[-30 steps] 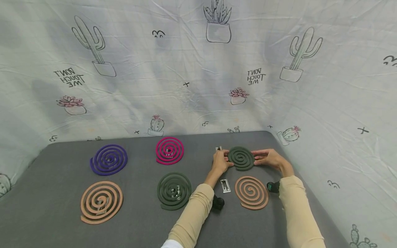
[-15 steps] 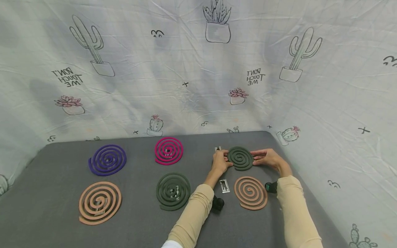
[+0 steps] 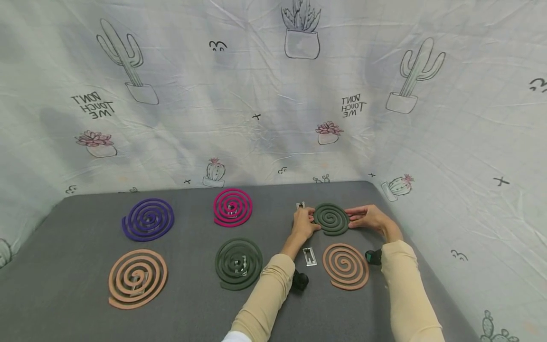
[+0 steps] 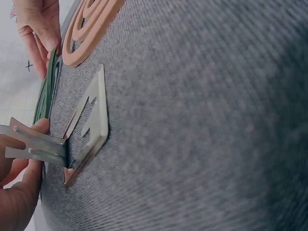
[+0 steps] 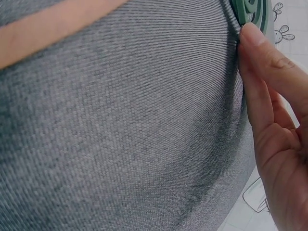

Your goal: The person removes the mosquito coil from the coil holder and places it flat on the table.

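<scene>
A dark green spiral coil [image 3: 331,219] is held by its two sides at the back right of the grey table. My left hand [image 3: 303,224] pinches its left edge between thumb and fingers, and my right hand [image 3: 372,219] pinches the right edge. Seen edge-on in the left wrist view, the green coil [image 4: 45,94] spans both hands, and a metal stand [image 4: 86,125] partly covers my left hand [image 4: 17,192]. In the right wrist view, the thumb and fingers of my right hand [image 5: 281,110] meet at the rim of the green coil [image 5: 262,14].
An orange coil [image 3: 345,266] lies nearer me, beside a metal stand [image 3: 309,256]. Another stand [image 3: 301,205] is behind my left hand. Leftward lie a second green coil [image 3: 238,264], a pink one [image 3: 232,207], a purple one [image 3: 148,220] and another orange one [image 3: 138,279].
Both hands keep their grip on the green coil. Its far edge sits slightly lower in the head view, and the hands have barely moved.
</scene>
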`<state>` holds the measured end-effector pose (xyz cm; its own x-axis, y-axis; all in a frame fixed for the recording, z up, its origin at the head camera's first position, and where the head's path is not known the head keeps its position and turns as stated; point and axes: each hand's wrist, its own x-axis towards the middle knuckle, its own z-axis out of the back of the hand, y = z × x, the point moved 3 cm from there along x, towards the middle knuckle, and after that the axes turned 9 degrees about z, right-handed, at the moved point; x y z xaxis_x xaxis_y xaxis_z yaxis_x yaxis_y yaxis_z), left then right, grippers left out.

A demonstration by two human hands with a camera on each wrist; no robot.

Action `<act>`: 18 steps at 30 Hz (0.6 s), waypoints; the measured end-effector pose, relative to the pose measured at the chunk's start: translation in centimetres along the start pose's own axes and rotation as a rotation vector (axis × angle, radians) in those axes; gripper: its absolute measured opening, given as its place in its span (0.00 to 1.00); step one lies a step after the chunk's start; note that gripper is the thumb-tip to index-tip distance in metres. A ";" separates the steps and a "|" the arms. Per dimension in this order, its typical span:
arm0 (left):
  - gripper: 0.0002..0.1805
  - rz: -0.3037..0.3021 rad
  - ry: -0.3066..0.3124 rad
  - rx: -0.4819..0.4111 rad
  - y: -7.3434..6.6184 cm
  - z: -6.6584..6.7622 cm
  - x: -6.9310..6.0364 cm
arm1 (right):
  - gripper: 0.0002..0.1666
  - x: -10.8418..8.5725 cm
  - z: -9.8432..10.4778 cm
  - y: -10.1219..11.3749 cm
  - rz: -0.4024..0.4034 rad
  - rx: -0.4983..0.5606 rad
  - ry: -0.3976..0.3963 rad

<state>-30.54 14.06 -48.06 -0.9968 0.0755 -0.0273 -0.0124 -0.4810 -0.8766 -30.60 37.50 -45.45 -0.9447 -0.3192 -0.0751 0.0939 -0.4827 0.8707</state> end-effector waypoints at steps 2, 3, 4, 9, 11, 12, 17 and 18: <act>0.27 -0.002 0.003 0.006 -0.1 0.0 0.0 | 0.34 0.0 0.1 0.1 -0.002 -0.002 -0.001; 0.26 -0.007 0.001 0.011 -0.1 0.0 0.1 | 0.34 0.0 0.1 0.2 -0.002 -0.001 -0.001; 0.26 -0.010 -0.001 0.017 -0.2 0.1 0.1 | 0.34 0.0 0.2 0.3 0.000 0.005 -0.001; 0.26 -0.014 -0.006 0.031 -0.3 0.1 0.2 | 0.37 -0.1 0.4 0.6 0.015 0.005 0.004; 0.26 -0.006 0.001 0.027 -0.3 0.2 0.1 | 0.37 -0.1 0.3 0.6 0.016 -0.003 0.003; 0.26 -0.001 0.005 0.025 -0.3 0.2 0.1 | 0.36 -0.1 0.3 0.7 0.012 -0.007 -0.001; 0.26 -0.018 -0.001 0.040 -0.4 0.2 0.0 | 0.34 0.1 0.1 0.5 0.001 -0.022 -0.019; 0.27 -0.021 -0.002 0.039 -0.4 0.2 0.0 | 0.34 0.1 0.1 0.5 -0.001 -0.026 -0.022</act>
<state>-30.54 14.12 -47.63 -0.9964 0.0846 -0.0084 -0.0363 -0.5129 -0.8577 -30.66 37.26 -44.95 -0.9515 -0.3007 -0.0646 0.1011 -0.5042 0.8576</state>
